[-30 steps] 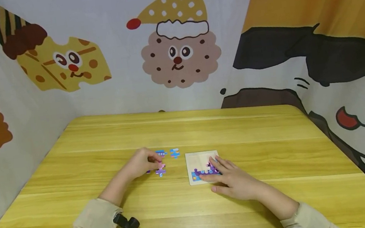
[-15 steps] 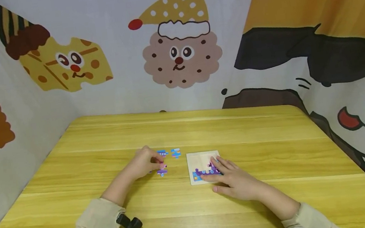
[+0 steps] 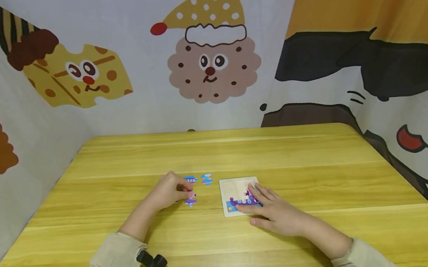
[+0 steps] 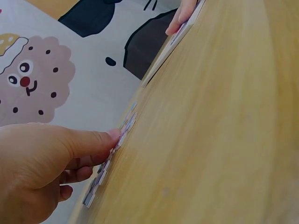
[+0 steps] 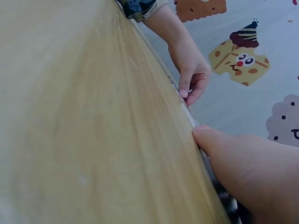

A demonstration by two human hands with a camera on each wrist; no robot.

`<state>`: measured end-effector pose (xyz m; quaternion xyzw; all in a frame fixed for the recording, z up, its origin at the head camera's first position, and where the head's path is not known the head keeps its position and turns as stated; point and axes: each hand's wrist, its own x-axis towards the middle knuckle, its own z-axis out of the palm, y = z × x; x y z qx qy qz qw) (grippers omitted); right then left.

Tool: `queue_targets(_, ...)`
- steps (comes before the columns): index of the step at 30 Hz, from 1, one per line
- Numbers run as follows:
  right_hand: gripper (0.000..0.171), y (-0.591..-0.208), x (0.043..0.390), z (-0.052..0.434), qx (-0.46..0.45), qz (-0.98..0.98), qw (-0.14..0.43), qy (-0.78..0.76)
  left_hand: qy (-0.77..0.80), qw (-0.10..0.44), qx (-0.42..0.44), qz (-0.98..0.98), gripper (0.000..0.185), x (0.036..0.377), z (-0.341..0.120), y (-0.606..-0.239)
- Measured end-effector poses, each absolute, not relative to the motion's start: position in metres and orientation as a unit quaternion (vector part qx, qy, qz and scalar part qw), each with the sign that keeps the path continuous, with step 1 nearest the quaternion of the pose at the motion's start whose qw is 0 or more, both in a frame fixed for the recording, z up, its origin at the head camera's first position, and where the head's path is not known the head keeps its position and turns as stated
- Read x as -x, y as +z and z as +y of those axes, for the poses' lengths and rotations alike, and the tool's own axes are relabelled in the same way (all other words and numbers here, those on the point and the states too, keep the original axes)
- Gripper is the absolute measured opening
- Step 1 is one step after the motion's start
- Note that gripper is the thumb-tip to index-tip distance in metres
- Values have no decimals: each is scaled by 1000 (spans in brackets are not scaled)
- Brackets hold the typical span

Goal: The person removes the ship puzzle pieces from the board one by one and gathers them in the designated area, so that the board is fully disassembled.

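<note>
In the head view my left hand [image 3: 170, 191] is over a group of loose jigsaw pieces, its thumb and fingers pinching a pink and purple jigsaw piece [image 3: 191, 202] by the upper part. The left wrist view shows the thumb [image 4: 100, 140] along the edge of the pieces, which lie in a low row. To the right is a square wooden puzzle tray [image 3: 230, 187], whose lower part holds fitted purple and blue pieces [image 3: 242, 202]. Spread fingers of my right hand [image 3: 277, 210] rest on the tray's right side and cover part of the picture.
Two blue jigsaw pieces, one [image 3: 190, 179] beside the left fingers and another [image 3: 206, 179] to its right, lie behind the held piece. A cartoon-printed cloth [image 3: 139, 116] stands behind the wooden table [image 3: 212, 249]. Each wrist wears a black camera [image 3: 152, 262].
The left fingertips have shifted slightly to the right and now cover more of the pink part of the piece. My right hand stays on the tray.
</note>
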<state>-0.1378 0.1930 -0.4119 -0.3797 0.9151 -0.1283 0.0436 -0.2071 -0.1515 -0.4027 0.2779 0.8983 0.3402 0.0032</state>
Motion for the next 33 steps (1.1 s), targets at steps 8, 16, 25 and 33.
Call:
queue_targets(8, 46, -411, 136, 192, 380, 915, 40, -130, 352, 6, -275, 895, 7, 205, -152, -401)
queue_targets(16, 47, -414, 135, 194, 383, 916, 25, -121, 349, 2, -271, 897, 7, 205, -152, -400)
queue_targets(25, 50, -416, 123, 198, 400, 908, -19, -126, 353, -6, -270, 896, 8, 208, -153, -401)
queue_targets(33, 50, -418, 109, 198, 415, 900, -40, -128, 353, -9, -261, 898, 8, 206, -151, -397)
